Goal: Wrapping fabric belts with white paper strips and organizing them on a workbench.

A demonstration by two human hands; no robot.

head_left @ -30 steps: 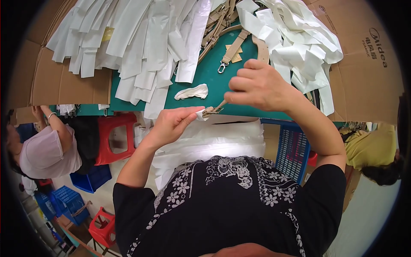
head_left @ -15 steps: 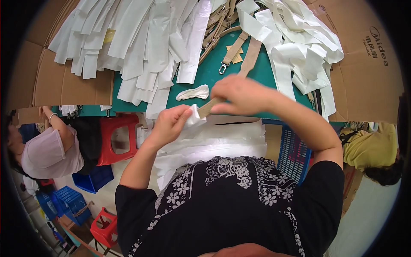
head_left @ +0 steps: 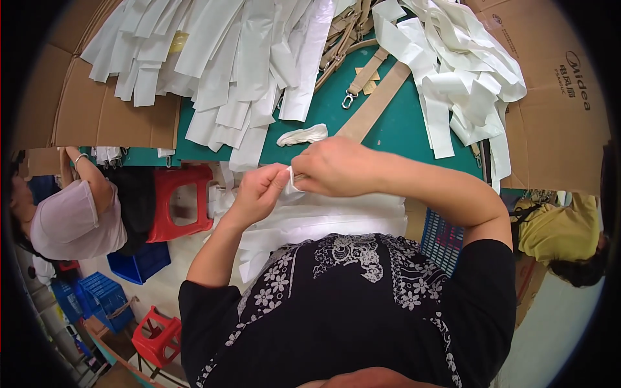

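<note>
A wide beige strap (head_left: 374, 107) runs from the table down to my right hand (head_left: 339, 167), whose fingers are closed round its near end. My left hand (head_left: 257, 193) pinches the mouth of a white plastic sleeve (head_left: 290, 180) between thumb and fingers. Both hands meet just off the table's near edge, with the strap's end at the sleeve's mouth. How far the end reaches inside is hidden by my fingers. Beyond my hands lies a crumpled white cloth-like bundle (head_left: 303, 134). A second beige strap piece with a metal clasp (head_left: 348, 100) rests farther back.
Flat white sleeves (head_left: 249, 58) overlap on the left of the green table (head_left: 404, 132); loose white strips (head_left: 475, 81) heap on the right. Cardboard (head_left: 550, 136) flanks both sides. More white sleeves (head_left: 349, 216) hang before my body. A red stool (head_left: 157, 204) and two people are nearby.
My right hand has come left and nearer, up against my left hand, drawing the strap straight along. The strap's end, visible before, is now mostly covered. The view has shifted slightly.
</note>
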